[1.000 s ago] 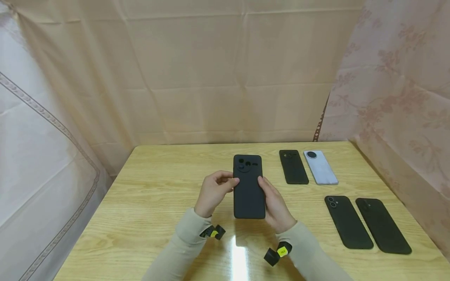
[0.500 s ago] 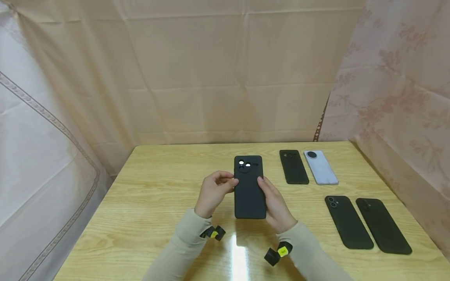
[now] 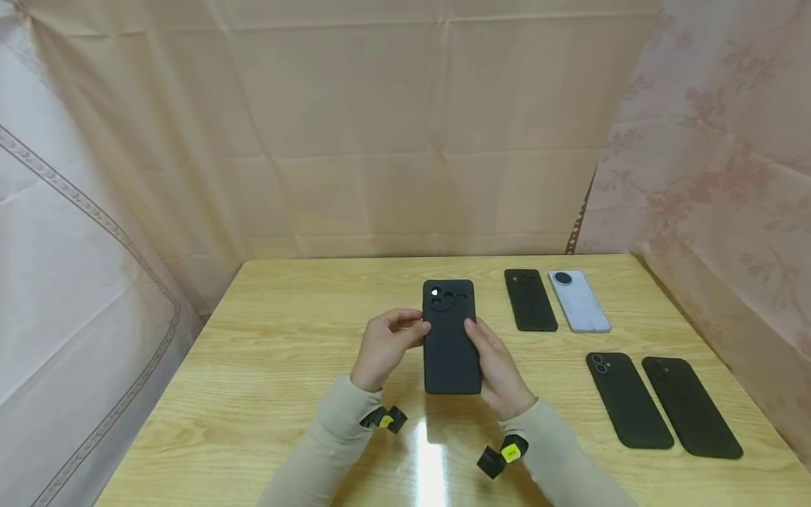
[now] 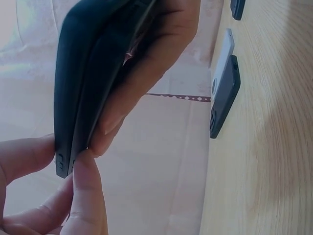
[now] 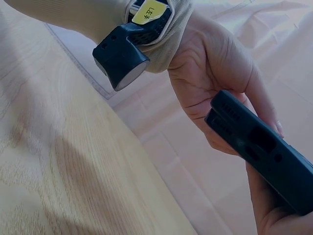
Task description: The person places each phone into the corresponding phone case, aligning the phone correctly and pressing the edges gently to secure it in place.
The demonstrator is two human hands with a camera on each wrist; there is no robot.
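Observation:
A black phone case (image 3: 452, 345) is held up in both hands over the table, its back and camera cutouts facing the head camera. Beneath it lies a dark phone (image 5: 221, 125), and a gap runs between the two along the left hand's side. My left hand (image 3: 388, 348) pinches the left edge with thumb and fingers. On the other edge my right hand (image 3: 500, 373) grips case and phone together, thumb on the back and fingers underneath. The left wrist view has the two layers edge-on, with the left fingertips (image 4: 85, 169) at their corner.
On the wooden table (image 3: 285, 366), a black case (image 3: 531, 303) and a light blue phone (image 3: 579, 303) lie at the back right. Closer in on the right are a black phone (image 3: 627, 401) and another black case (image 3: 690, 408). Curtains hang around the table.
The case has shifted very slightly to the right and tilted a little. Bright glints appeared in its camera cutouts, then shrank to one. Both hands keep their hold.

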